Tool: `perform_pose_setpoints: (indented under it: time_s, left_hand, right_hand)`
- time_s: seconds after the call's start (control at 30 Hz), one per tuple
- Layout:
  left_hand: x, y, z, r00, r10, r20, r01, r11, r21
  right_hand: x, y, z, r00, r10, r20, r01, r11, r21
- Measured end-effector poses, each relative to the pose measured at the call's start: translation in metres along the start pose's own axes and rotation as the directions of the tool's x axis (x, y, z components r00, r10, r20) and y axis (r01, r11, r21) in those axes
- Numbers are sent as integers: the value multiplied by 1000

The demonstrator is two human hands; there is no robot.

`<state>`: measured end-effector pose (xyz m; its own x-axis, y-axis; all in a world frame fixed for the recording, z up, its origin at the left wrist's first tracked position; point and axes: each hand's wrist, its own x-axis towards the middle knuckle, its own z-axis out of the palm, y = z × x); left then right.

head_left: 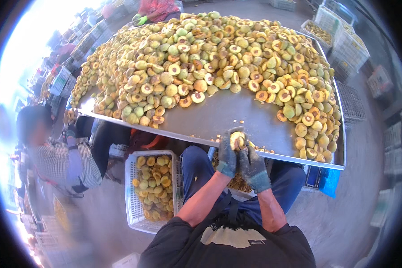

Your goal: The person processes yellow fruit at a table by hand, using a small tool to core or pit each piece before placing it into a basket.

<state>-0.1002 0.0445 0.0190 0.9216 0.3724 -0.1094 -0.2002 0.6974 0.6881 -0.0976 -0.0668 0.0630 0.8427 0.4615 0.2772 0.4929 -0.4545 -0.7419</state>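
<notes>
Dark grey-green work gloves cover both my hands, which meet over the near edge of a metal table (236, 111). My left hand (228, 155) is closed around a halved stone fruit (237, 140), its pale yellow flesh and brown pit hollow facing up. Pressed against the fruit's near side is my right hand (253, 169), fingers bent; whether a small tool sits in them is hidden. A large heap of similar yellow-green fruit halves (174, 69) covers much of the tabletop. Small pale bits (241, 121) lie on the bare metal beside my hands.
A white plastic crate (130, 201) of fruit halves stands by my left leg. Between my knees is a container of brown scraps (240, 182). A co-worker (62, 156) sits at the left; another person (158, 9) works across the table. Stacked crates (348, 51) stand far right.
</notes>
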Motion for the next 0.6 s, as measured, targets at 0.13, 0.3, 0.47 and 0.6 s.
perform_pose_setpoints:
  time_s: [0.13, 0.3, 0.47, 0.6]
  left_hand:
    - [1, -16, 5, 955, 297, -19, -243, 816, 524]
    - [-13, -4, 35, 971, 168, -172, -143, 978, 151]
    - [-10, 8, 24, 1000, -7, -16, 11, 960, 280]
    - [16, -35, -12, 878, 441, 189, -428, 541, 724]
  right_hand:
    - [-19, 47, 6, 950, -312, -1, 283, 862, -421]
    - [-25, 34, -8, 945, 200, 258, -256, 944, 210]
    - [-29, 23, -25, 729, 354, 586, -682, 443, 582]
    - [-26, 19, -30, 621, 327, 712, -781, 331, 529]
